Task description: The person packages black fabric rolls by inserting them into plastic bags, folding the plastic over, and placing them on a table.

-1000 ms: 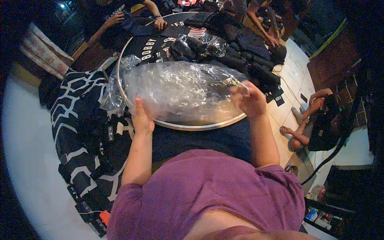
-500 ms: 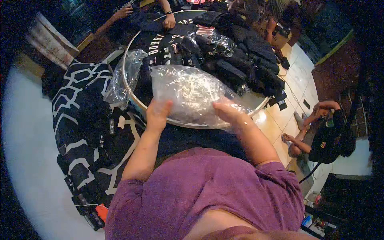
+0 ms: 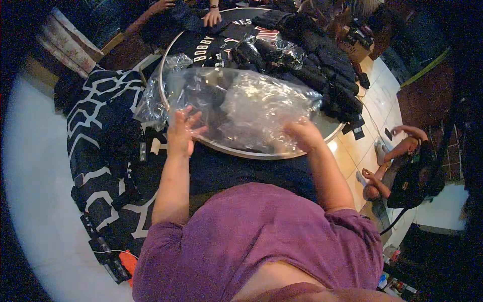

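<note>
A large clear plastic bag (image 3: 271,105) lies spread over the near part of a round table (image 3: 236,152), its film wrinkled and shiny. My right hand (image 3: 304,135) is closed on the bag's near right side, the fingertips partly smeared by motion. At the bag's left edge, my left hand (image 3: 186,132) is open with its fingers spread, right beside the film. Beyond the bag lie dark garments with pale printed letters (image 3: 204,49) and plastic-wrapped black bundles (image 3: 269,54).
A pile of dark fuzzy clothing (image 3: 322,65) covers the table's right side. Another person's hand (image 3: 212,18) rests on the far edge. On the right, a person (image 3: 415,173) sits on the tiled floor. Black-and-white patterned fabric (image 3: 108,100) lies to the left.
The bag has spread wider across the table, reaching further left and right. My left hand has moved left and its fingers have opened out; my right hand has shifted slightly right.
</note>
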Available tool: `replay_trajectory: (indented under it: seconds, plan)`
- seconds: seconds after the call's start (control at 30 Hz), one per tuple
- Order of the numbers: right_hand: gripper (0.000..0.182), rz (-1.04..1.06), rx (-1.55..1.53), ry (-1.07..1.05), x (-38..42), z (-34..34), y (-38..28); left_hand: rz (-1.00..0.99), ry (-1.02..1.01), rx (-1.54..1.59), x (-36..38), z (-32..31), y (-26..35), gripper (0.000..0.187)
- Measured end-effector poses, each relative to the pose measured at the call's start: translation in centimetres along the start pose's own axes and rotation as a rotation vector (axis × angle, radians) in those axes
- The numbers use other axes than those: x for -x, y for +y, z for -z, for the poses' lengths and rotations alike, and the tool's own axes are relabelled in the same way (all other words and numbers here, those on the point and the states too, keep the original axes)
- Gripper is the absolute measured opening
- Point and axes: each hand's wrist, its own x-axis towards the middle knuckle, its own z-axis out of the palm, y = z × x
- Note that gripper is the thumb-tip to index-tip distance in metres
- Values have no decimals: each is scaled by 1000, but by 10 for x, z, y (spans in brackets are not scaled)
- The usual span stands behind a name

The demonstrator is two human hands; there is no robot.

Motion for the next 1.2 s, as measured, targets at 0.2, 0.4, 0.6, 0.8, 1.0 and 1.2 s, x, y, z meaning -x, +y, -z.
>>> replay_trajectory:
  seconds: [0.2, 0.4, 0.6, 0.8, 1.0, 1.2]
  plan:
    - [37, 162, -158, 11, 0, 34, -11, 21, 160, 42, -9, 17, 19, 67]
    - [30, 163, -310, 49, -18, 44, 3, -38, 194, 11, -5, 56, 34, 85]
    - [29, 132, -332, 53, -29, 37, 16, -152, 406, -36, 14, 196, 58, 90]
    - [35, -12, -183, 8, -38, 13, 22, 32, 640, 17, 100, 326, 20, 82]
    - [33, 6, 70, -153, -64, -4, 65, 270, 957, 128, 234, 439, -84, 30]
    - [36, 57, 367, -82, -70, -9, 79, 399, 1222, 27, 285, 466, -120, 37]
